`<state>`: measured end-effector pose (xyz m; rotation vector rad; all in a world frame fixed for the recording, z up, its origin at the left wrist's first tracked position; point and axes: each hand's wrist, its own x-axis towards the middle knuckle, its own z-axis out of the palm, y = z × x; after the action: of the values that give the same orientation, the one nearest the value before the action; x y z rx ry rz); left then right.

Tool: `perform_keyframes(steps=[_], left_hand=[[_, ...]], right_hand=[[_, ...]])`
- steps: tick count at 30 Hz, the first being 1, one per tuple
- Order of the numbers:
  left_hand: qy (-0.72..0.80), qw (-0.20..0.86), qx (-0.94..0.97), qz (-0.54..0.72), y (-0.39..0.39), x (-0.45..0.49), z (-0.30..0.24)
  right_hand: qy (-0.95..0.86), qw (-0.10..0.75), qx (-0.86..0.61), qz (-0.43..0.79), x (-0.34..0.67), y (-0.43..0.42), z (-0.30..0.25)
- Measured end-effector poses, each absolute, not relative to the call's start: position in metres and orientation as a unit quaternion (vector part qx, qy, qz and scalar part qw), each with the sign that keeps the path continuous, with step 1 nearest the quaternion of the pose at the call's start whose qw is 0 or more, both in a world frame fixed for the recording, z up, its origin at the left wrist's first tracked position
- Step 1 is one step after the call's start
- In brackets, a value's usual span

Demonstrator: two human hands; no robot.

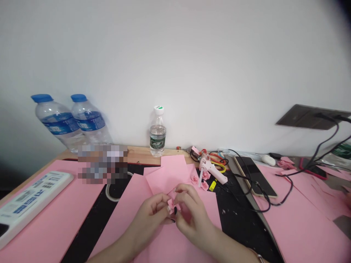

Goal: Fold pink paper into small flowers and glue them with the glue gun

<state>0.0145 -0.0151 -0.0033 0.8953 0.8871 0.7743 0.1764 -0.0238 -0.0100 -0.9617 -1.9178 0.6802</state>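
A small pink paper flower (171, 205) is pinched between my two hands, low in the middle of the view. My left hand (153, 213) grips it from the left with thumb and fingers closed. From the right, the fingertips of my right hand (192, 212) press on its petals. Both hands are above pink paper sheets (170, 239). Beyond my right hand lie several finished-looking paper roses (204, 185) beside a light pink glue gun (211, 169) with a yellow tag (213, 185).
Two large water bottles (90, 122) lean at the back left, and a small bottle (157, 135) stands against the wall. A white box (33, 201) lies left. To the right are a phone (255, 175), black cables (263, 210), more pink paper (298, 219) and a wall socket (304, 116).
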Motion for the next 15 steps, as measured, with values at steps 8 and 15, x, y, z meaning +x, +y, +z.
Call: perform_keyframes(steps=[8, 15], left_hand=[[0.344, 0.760, 0.436, 0.339, -0.011, 0.009, -0.009], [0.323, 0.780, 0.411, 0.345, -0.011, 0.007, -0.014]], right_hand=[[-0.773, 0.430, -0.379, 0.273, 0.178, -0.022, -0.009], [-0.761, 0.448, -0.388, 0.265, 0.178, -0.021, -0.009]])
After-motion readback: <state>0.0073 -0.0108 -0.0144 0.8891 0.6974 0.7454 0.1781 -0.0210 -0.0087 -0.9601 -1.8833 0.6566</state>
